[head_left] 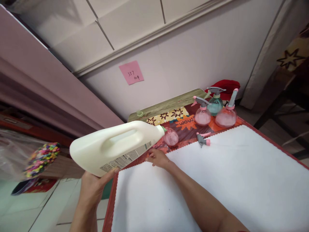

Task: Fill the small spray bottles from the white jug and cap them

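Note:
My left hand (93, 187) supports a large cream detergent jug (96, 145) from below near its base, thumb along the printed label. The jug is tilted almost flat, its green spout (164, 129) at the mouth of a round pink spray bottle (171, 138) without its head. Pinkish or foamy contents show in that bottle. Below the jug's front end, my right hand (158, 158) is near the table with fingers partly extended; whether they touch the jug is unclear. A grey and pink spray head (202, 140) with a clear tube lies right of the bottle.
Two pink spray bottles (202, 116) and a green one (215, 105) stand at the back right, before a red object (227, 87). A small green cap (140, 113) lies at the back left. White cloth (241, 180) covers the table. Colourful pieces (42, 159) are at left.

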`<state>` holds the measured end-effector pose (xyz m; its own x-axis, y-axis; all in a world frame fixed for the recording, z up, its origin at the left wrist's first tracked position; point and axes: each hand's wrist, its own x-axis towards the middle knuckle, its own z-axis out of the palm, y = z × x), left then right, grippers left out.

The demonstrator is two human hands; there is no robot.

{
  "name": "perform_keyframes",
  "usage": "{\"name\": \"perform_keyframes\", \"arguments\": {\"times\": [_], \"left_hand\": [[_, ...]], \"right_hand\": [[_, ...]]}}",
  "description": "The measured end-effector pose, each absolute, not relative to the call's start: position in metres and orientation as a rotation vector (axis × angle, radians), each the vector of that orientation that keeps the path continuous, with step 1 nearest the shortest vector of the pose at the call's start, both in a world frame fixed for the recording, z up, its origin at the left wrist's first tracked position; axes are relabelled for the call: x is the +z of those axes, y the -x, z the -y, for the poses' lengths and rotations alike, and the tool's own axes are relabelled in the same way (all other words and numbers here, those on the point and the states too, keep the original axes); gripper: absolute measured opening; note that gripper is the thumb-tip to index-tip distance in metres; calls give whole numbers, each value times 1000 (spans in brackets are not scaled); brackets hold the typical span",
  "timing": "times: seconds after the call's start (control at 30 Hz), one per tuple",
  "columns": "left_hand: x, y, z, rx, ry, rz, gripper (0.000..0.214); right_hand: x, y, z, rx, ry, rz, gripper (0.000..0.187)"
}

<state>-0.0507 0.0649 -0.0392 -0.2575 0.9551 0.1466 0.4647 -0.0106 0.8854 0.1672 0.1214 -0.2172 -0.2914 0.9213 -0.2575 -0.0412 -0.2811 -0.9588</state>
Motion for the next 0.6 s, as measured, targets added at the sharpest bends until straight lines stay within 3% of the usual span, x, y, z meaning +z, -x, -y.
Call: {"name": "perform_keyframes", "arguments": {"times": [0.6], "left_hand": [[-39, 47, -64, 1232, -1457, -1741, 70]], "right_hand": [[-222, -165, -123, 1687, 1172, 1192, 23]]}}
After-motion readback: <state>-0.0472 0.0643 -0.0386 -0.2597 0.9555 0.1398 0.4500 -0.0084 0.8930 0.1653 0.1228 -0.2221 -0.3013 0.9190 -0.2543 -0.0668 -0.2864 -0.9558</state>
